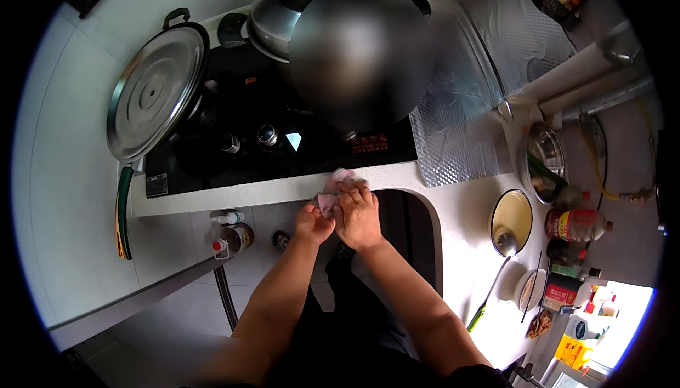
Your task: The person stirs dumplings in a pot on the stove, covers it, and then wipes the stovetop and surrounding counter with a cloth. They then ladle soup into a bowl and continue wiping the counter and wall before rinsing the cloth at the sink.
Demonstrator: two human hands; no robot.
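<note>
A crumpled pink and white cloth (345, 176) is bunched at the front edge of the pale counter (234, 195), just before the black stove (241, 115). My right hand (358, 219) grips it from above, its fingers bent over the folds. Beside it, my left hand (314, 224) pinches the cloth's lower left part. The two hands are close together, and the cloth partly hides the fingertips. Two silver knobs, one of them a control knob (266, 134), stand on the stove top left of the cloth.
A lidded steel pot (273, 16) stands at the back, partly covered by a blurred patch. A large round lid (154, 94) leans at left. Foil sheeting (460, 133) covers the right side. A yellowish bowl (520, 218) holds a ladle (506, 241); bottles (567, 225) stand beyond.
</note>
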